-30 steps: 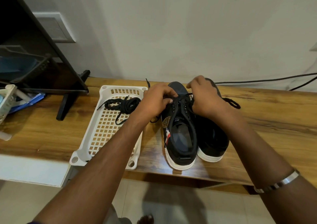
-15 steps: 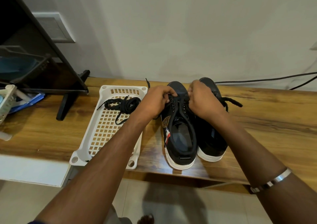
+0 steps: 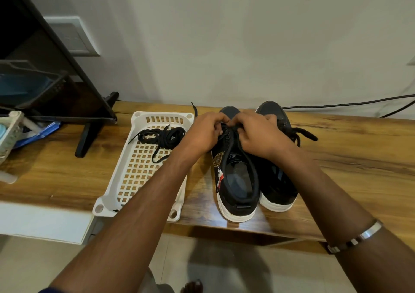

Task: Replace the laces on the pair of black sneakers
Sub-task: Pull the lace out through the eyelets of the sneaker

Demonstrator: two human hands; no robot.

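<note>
Two black sneakers with white soles stand side by side on the wooden table, heels toward me. The left sneaker (image 3: pixel 235 180) has a gold emblem on its side; the right sneaker (image 3: pixel 278 187) shows a tied black lace (image 3: pixel 303 134). My left hand (image 3: pixel 205 133) and my right hand (image 3: pixel 258 135) meet over the left sneaker's eyelets, fingers curled and pinching its black lace. The lace itself is mostly hidden under my fingers. A loose bundle of black laces (image 3: pixel 161 136) lies in the white basket (image 3: pixel 116 194).
A black monitor stand (image 3: pixel 89 133) and a rack with blue items sit at the left. Black cables (image 3: pixel 350 104) run along the wall at the back right. The table's near edge lies just below the sneakers' heels.
My right hand has slid left, off the right sneaker, and now meets my left hand over the left sneaker's laces. The right sneaker's toe is uncovered.
</note>
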